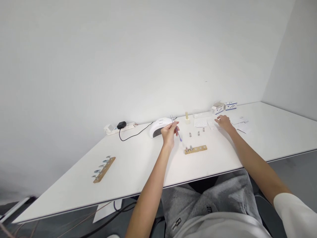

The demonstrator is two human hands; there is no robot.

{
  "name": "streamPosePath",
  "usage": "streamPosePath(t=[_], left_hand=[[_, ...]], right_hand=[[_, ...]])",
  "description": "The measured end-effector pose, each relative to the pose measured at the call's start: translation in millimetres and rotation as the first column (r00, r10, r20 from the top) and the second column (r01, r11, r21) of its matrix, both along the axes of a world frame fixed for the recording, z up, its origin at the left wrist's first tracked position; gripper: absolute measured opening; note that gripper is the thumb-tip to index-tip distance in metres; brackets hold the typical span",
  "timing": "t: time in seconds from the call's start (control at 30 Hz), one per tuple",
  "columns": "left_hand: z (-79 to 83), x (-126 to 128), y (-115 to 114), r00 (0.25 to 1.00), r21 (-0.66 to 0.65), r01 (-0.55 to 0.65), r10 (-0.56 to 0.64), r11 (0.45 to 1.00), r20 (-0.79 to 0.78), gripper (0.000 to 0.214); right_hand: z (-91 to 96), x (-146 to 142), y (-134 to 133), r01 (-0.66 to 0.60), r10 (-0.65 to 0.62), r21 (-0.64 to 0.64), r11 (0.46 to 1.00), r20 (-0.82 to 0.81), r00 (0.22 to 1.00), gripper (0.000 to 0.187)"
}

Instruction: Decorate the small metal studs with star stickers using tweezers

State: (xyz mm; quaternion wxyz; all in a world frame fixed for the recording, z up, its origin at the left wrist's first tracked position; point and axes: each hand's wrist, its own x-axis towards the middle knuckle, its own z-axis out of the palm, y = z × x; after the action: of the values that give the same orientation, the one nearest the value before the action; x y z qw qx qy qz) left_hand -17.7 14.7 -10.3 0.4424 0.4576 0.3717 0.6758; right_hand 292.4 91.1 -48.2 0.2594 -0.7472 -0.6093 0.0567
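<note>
My left hand (pixel 169 133) is closed around slim tweezers (pixel 178 136); their two thin prongs point up and a purple end points down. Below that end is a wooden strip (pixel 201 148) with two small shiny nail tips (pixel 191 147) standing at its left part. My right hand (pixel 225 123) rests low at the back right, thumb and fingers apart, beside a white sheet (pixel 211 124) with small marks; I see nothing held in it. Several loose nail tips on stands (pixel 198 133) are on the table between the hands.
A white nail lamp (pixel 158 126) stands behind my left hand, its cable running to a power strip (pixel 123 128). Another wooden strip (pixel 105 170) carries several nail tips at left. A small bottle (pixel 187 118), boxes (pixel 218 108) and papers (pixel 242 125) lie along the back.
</note>
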Motion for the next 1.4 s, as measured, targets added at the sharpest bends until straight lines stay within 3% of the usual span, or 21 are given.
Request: streamPosePath(t=[0.13,0.23,0.37,0.47,0.6,0.8,0.97,1.13,1.27,1.4], left_hand=[[0.3,1,-2,0.999,-0.020,0.027,-0.027,0.999,-0.025,0.039],[0.5,2,-2,0.999,-0.023,0.035,-0.036,0.999,-0.038,0.038],[0.4,2,-2,0.998,-0.016,0.045,-0.046,0.999,-0.053,0.038],[0.4,2,-2,0.997,-0.019,0.041,-0.042,0.999,-0.062,0.037],[0.2,2,-2,0.997,-0.023,0.043,-0.044,0.999,-0.071,0.037],[2.2,3,-5,0.996,-0.025,0.036,-0.038,0.999,-0.078,0.035],[6.0,6,-8,0.996,-0.031,0.033,-0.035,0.999,-0.087,0.035],[5.5,6,-7,0.995,-0.040,0.032,-0.035,0.999,-0.088,0.035],[3.2,5,-5,0.995,-0.034,0.037,-0.040,0.999,-0.090,0.036],[2.5,3,-5,0.995,-0.028,0.042,-0.044,0.999,-0.089,0.036]], right_hand=[[-5.0,-20,1,-0.210,0.211,0.095,0.973,0.006,0.978,0.031],[-11.2,-32,-3,-0.313,0.307,0.094,0.945,0.074,0.949,0.035],[-19.7,-39,-5,-0.441,0.442,-0.052,0.896,0.184,0.878,0.046],[-21.5,-40,-3,-0.466,0.493,-0.171,0.868,0.191,0.849,0.046],[-14.8,-41,-5,-0.424,0.450,-0.160,0.891,0.197,0.871,0.045],[-5.5,-46,-15,-0.229,0.224,0.006,0.973,0.185,0.957,0.038],[-9.7,-62,-11,-0.044,0.045,-0.013,0.999,0.138,0.989,0.061],[-9.6,-75,-5,-0.033,0.043,-0.094,0.995,0.109,0.993,0.073],[-7.6,-67,1,-0.067,0.073,-0.178,0.982,0.031,0.997,0.080],[-9.3,-58,5,-0.085,0.079,-0.180,0.980,-0.043,0.996,0.084]])
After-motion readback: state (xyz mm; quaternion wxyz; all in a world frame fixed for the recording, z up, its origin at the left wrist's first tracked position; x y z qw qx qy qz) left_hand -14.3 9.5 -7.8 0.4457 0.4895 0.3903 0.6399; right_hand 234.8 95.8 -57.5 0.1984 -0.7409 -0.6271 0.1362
